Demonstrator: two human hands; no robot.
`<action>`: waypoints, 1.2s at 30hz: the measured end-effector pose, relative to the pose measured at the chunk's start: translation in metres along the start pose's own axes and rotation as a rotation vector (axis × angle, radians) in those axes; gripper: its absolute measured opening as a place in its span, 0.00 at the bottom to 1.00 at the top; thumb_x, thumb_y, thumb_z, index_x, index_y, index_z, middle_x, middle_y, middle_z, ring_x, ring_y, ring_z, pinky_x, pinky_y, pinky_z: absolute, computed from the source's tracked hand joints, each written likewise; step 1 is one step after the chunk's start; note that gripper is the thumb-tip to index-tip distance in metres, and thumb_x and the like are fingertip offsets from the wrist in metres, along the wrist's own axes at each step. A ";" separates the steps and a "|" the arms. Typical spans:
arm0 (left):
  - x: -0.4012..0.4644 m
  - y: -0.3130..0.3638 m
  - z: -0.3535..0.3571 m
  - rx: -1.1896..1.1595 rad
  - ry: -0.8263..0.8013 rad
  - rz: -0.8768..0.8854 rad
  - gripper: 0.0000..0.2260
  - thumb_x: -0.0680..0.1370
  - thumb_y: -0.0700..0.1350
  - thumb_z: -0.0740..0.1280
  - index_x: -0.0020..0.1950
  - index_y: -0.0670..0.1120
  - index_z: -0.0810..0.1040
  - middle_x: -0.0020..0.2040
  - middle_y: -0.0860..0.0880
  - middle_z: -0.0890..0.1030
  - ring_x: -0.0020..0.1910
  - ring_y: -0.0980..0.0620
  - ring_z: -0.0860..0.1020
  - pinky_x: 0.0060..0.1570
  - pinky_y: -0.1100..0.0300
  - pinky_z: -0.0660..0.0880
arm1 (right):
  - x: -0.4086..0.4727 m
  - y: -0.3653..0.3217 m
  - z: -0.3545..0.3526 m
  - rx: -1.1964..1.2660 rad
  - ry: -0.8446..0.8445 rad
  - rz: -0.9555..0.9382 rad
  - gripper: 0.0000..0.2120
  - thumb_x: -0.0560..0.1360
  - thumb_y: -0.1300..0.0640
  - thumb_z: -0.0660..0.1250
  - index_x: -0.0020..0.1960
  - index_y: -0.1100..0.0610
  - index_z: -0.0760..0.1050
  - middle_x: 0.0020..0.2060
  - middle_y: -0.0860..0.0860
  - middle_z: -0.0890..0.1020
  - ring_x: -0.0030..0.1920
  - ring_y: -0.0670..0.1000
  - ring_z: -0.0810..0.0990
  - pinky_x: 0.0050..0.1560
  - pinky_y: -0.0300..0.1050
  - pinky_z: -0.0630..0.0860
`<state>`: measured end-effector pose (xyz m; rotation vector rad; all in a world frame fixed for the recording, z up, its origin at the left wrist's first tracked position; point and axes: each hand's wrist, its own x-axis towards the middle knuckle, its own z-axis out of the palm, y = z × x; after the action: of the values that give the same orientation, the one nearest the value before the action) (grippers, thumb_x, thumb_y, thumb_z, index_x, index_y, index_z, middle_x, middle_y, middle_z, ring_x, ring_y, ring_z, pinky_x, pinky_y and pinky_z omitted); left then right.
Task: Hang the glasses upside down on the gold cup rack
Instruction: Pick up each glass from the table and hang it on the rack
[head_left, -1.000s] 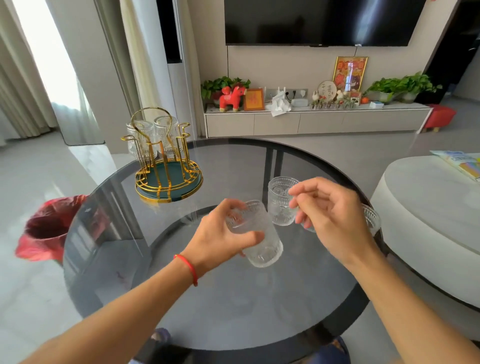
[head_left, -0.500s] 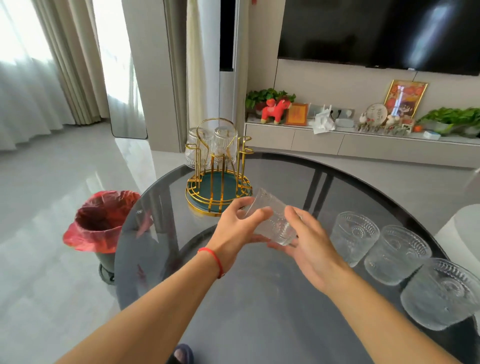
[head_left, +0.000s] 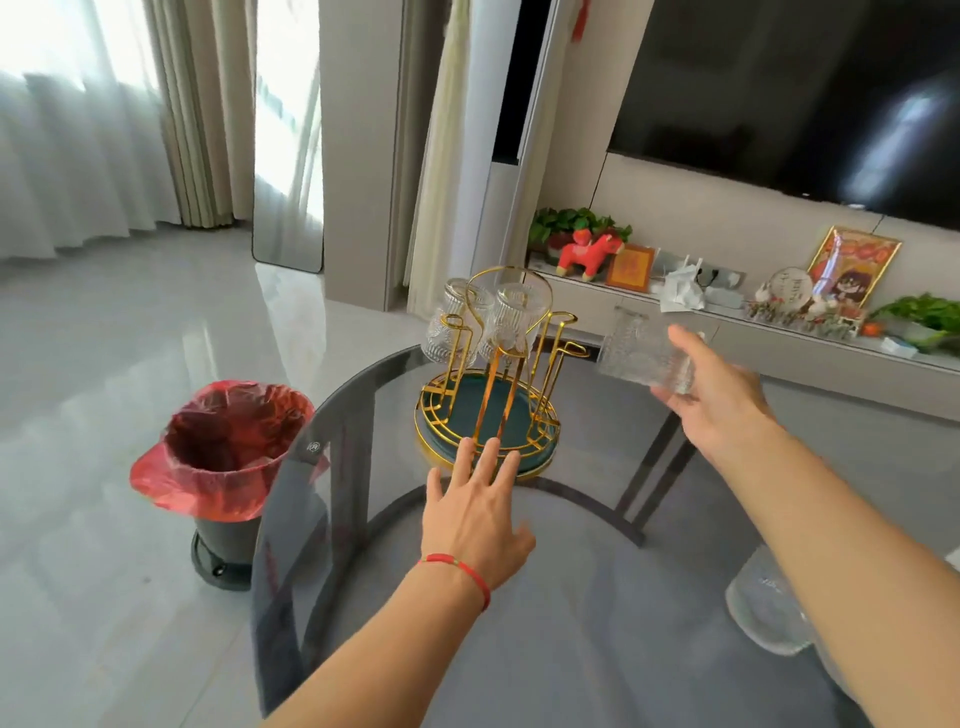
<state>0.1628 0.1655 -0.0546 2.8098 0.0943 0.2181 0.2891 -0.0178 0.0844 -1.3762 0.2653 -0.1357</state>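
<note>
On the glass table (head_left: 571, 649): gold cup rack (head_left: 488, 415), two glasses hung. Your left hand (head_left: 475, 512) lies flat, fingers spread, touching its base. Your right hand (head_left: 719, 402) grips one glass (head_left: 641, 353) beside it.

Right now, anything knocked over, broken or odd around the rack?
Nothing stands out. The gold cup rack stands upright on the glass table, two glasses already hang inverted on it, no breakage or spill shows. The right hand holds a glass beside the rack; the left hand is open at its base.
</note>
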 end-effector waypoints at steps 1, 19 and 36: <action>0.001 0.001 0.000 -0.011 -0.017 -0.018 0.37 0.78 0.59 0.64 0.83 0.51 0.51 0.85 0.49 0.52 0.83 0.42 0.45 0.78 0.38 0.54 | 0.006 -0.005 0.009 -0.019 -0.003 -0.012 0.15 0.71 0.55 0.81 0.51 0.55 0.79 0.55 0.52 0.83 0.57 0.52 0.84 0.58 0.51 0.83; 0.002 0.000 -0.010 -0.076 -0.121 -0.038 0.35 0.81 0.49 0.61 0.84 0.50 0.45 0.85 0.50 0.43 0.82 0.44 0.38 0.79 0.35 0.50 | 0.019 -0.012 0.103 -0.919 -0.246 -0.492 0.42 0.68 0.52 0.83 0.77 0.58 0.71 0.74 0.55 0.76 0.73 0.57 0.74 0.69 0.50 0.70; 0.005 0.000 -0.011 -0.067 -0.144 -0.049 0.36 0.82 0.49 0.63 0.84 0.51 0.45 0.85 0.50 0.43 0.82 0.44 0.38 0.79 0.35 0.50 | 0.027 -0.002 0.103 -1.137 -0.449 -0.565 0.23 0.74 0.49 0.74 0.68 0.52 0.81 0.70 0.52 0.80 0.73 0.56 0.74 0.70 0.54 0.71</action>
<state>0.1660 0.1690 -0.0434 2.7423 0.1206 0.0077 0.3422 0.0725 0.1011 -2.5330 -0.5270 -0.1418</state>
